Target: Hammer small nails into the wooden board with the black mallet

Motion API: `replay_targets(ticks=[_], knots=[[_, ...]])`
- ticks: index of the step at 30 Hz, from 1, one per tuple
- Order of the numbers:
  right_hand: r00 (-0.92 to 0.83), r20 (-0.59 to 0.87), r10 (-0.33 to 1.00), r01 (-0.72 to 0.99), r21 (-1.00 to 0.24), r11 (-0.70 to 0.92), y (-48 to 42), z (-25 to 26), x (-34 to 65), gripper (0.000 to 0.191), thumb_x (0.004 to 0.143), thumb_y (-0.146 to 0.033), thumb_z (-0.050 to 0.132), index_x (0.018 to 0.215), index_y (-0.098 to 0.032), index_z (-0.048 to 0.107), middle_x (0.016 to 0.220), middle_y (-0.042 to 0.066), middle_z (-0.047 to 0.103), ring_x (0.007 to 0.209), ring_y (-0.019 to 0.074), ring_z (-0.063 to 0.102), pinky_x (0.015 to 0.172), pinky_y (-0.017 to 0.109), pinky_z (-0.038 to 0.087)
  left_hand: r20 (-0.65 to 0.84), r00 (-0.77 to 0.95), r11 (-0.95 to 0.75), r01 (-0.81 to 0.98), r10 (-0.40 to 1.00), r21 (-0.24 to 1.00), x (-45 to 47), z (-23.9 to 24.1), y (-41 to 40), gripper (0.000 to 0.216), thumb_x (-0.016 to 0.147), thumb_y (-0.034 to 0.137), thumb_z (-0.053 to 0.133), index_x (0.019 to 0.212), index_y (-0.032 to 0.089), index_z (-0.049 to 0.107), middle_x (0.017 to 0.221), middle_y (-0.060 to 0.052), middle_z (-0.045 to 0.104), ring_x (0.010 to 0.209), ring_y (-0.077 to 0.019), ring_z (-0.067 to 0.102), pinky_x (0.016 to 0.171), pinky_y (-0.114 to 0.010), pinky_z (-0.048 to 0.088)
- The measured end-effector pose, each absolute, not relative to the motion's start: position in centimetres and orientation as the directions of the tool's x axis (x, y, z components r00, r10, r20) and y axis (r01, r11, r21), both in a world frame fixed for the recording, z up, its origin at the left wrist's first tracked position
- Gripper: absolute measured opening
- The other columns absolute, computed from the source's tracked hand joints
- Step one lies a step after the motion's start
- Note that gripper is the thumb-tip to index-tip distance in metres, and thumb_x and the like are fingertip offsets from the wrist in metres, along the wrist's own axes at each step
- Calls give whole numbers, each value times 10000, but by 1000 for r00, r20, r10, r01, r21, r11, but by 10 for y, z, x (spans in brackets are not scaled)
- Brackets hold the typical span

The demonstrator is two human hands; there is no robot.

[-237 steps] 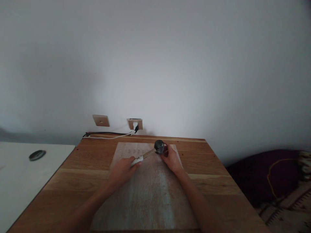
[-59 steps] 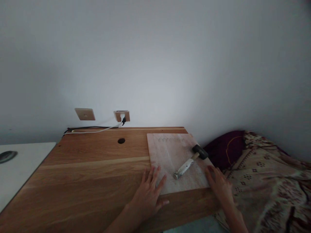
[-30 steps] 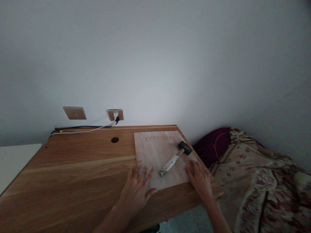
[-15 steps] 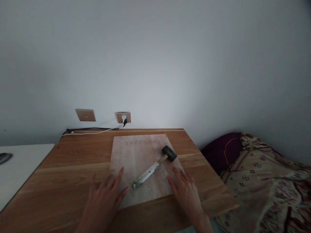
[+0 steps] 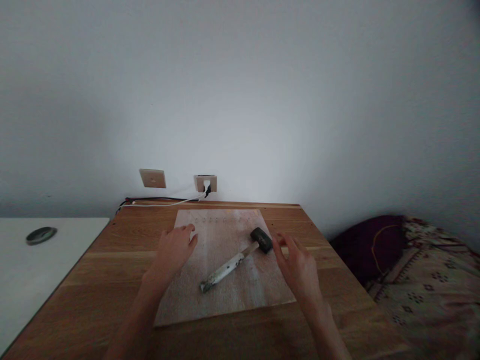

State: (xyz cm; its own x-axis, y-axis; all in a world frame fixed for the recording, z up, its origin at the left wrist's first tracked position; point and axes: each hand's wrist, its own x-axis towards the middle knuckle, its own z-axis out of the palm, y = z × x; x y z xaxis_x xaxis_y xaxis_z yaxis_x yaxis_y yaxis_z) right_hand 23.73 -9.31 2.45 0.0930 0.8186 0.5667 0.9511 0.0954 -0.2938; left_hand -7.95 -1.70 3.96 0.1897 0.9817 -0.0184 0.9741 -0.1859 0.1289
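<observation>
A pale, worn square board [image 5: 221, 235] lies on the wooden table. Across it rests a rubber mallet, its black head [image 5: 261, 240] to the right and its white-wrapped handle [image 5: 225, 272] slanting down left. My left hand [image 5: 176, 247] is over the board's left side, fingers loosely bent and thumb apart, holding nothing visible. Beside the mallet head, at the board's right edge, my right hand [image 5: 298, 262] has bent, parted fingers; I cannot tell whether it touches the board. Several small clear round pieces [image 5: 210, 220] sit in a row near the board's far edge.
The wooden table [image 5: 93, 280] meets the wall. A socket with plugs [image 5: 206, 184] and a wall plate [image 5: 152, 178] are above it, with cables along the back edge. Left is a white surface [image 5: 22, 280] bearing a dark oval object [image 5: 41, 235]. Patterned bedding [image 5: 423, 290] lies right.
Both hands have moved farther forward along the board's sides, and their fingers are more bent. The board with the mallet has shifted left relative to the table. My view has turned slightly left.
</observation>
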Motion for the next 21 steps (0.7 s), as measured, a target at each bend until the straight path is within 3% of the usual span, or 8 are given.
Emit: replay_targets(ticks=[4,8,10,12,14,18,21], knots=[[28,597,802,899,-365,240,-26,63,226,418,1020,-474,487,1211,-165,694,1157,177,656,1092,319,662,953,476,543,60,247,-254,942,967,220,-72,36,42,264,948,284,531,1147,187,675,1252,-142,669,1022,-265,695,876,-366,514],[150,458,876,790,-588,172,31,68,211,462,969,-476,577,1300,-165,658,1300,186,581,1090,298,677,996,500,549,102,376,-388,859,921,334,-79,24,86,278,864,277,588,1108,173,674,1184,-126,677,991,-268,688,893,-367,515],[212,368,905,729,-677,104,49,61,208,467,980,-472,559,1310,-154,643,1304,192,588,1074,281,686,925,466,598,141,366,-388,798,920,461,-84,20,99,244,871,286,546,1043,176,680,1062,-95,718,960,-248,692,885,-341,514],[235,301,924,696,-716,57,61,52,207,471,1008,-477,505,1323,-147,622,1302,200,604,1034,264,701,753,388,649,157,306,-339,744,939,576,-87,18,106,260,894,328,493,997,183,683,960,-74,741,896,-236,699,843,-328,520],[233,248,940,681,-732,24,68,43,208,453,1030,-474,471,1320,-157,615,1270,187,642,985,242,714,605,302,639,166,280,-321,713,945,623,-88,16,108,283,890,351,478,982,187,689,934,-69,753,857,-235,701,817,-327,523],[210,143,967,677,-735,-38,75,30,210,401,1042,-451,496,1303,-175,624,1162,141,722,932,215,727,549,235,612,176,382,-410,712,907,570,-88,10,107,270,872,315,482,955,181,703,978,-90,765,874,-239,705,844,-328,521],[183,72,980,688,-722,-75,78,25,209,411,1051,-450,489,1320,-168,618,1187,148,736,912,218,741,551,248,611,174,425,-450,731,889,513,-88,3,107,324,923,393,475,957,169,706,1012,-125,765,917,-265,700,866,-355,520]])
